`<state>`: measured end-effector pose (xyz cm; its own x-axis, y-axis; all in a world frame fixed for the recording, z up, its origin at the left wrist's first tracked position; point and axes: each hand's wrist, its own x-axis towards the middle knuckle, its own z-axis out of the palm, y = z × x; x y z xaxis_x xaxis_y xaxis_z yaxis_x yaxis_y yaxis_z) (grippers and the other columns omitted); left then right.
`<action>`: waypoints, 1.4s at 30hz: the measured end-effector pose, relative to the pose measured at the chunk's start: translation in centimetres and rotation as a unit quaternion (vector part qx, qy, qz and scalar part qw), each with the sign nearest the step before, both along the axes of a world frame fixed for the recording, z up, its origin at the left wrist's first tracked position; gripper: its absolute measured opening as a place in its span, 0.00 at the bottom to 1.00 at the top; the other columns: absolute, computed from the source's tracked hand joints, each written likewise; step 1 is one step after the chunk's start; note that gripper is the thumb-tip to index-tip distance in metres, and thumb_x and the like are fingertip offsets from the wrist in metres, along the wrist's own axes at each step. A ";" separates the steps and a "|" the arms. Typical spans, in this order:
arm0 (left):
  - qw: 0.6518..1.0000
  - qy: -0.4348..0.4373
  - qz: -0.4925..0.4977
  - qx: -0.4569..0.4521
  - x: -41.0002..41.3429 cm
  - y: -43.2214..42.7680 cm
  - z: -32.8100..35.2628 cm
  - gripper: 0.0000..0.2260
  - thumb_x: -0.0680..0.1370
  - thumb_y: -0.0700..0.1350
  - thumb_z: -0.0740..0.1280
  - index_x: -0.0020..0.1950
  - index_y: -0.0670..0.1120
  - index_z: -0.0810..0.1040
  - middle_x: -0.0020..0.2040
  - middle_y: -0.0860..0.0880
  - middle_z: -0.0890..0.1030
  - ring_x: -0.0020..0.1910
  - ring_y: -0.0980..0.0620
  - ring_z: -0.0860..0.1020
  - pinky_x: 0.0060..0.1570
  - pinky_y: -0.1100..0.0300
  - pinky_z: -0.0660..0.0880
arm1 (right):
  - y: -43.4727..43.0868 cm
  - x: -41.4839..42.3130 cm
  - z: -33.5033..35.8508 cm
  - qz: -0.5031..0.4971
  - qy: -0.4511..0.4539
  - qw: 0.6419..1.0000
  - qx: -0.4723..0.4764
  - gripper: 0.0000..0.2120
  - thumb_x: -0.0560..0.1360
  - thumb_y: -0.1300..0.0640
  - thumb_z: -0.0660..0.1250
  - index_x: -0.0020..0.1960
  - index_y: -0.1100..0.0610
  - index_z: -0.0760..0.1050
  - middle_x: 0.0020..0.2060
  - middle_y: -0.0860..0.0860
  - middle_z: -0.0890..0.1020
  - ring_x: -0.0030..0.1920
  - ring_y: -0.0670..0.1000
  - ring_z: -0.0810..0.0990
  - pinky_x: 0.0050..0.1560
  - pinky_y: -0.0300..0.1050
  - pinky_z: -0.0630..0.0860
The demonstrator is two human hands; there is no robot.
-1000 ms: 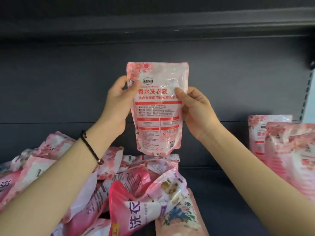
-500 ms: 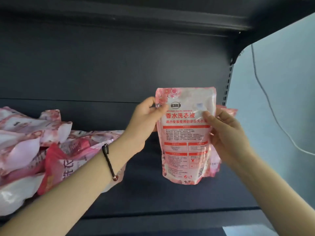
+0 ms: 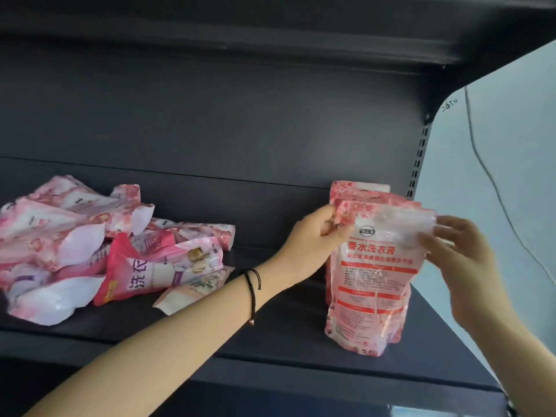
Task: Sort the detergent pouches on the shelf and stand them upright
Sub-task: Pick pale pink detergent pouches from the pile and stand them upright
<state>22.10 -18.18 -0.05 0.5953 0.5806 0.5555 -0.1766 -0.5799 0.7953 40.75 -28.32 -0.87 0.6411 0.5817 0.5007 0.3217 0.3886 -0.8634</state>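
On the dark shelf, my left hand and right hand pinch a pouch by its top corners, fronting the standing row; the heap lies unsorted.

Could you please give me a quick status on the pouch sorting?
Left grip and right grip pinch front pouch by top corners. Pouch upright at shelf front, before standing row. Loose pile lies left, not in the way.

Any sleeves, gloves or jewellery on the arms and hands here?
No sleeves or gloves in view: both forearms bare. By the left hand, a thin black cord bracelet circles the wrist, with a small reddish bead hanging from it. The right hand and its wrist wear nothing visible; no rings seen.
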 end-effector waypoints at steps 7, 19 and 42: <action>0.902 0.217 0.240 0.285 -7.8 2.7 2.0 0.05 0.78 0.58 0.61 0.50 0.59 0.72 0.44 0.60 0.82 0.40 0.61 0.80 0.42 0.57 0.77 | -0.1 -4.9 4.2 -0.172 -0.458 0.872 0.019 0.13 0.72 0.62 0.68 0.56 0.55 0.75 0.55 0.51 0.75 0.57 0.52 0.71 0.54 0.49 0.69; 0.613 0.418 0.410 0.530 -25.2 10.1 1.8 0.11 0.78 0.57 0.58 0.52 0.52 0.71 0.41 0.52 0.79 0.42 0.50 0.79 0.29 0.58 0.59 | 10.5 -18.1 3.8 -0.004 -0.675 0.733 -0.082 0.16 0.76 0.46 0.63 0.63 0.45 0.70 0.56 0.41 0.76 0.56 0.46 0.76 0.43 0.39 0.69; 0.714 0.588 0.279 0.258 -41.9 35.0 5.4 0.22 0.76 0.62 0.63 0.69 0.58 0.69 0.63 0.55 0.73 0.64 0.54 0.67 0.61 0.56 0.68 | 30.2 -32.0 4.7 0.125 -0.626 0.748 -0.183 0.15 0.75 0.46 0.63 0.61 0.40 0.70 0.54 0.37 0.74 0.52 0.40 0.75 0.50 0.41 0.74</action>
<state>-19.78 16.79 5.35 0.5814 0.8089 0.0872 0.8110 -0.5677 -0.1412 8.73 1.83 3.80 -0.3486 0.8495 0.3960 0.9236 0.3832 -0.0091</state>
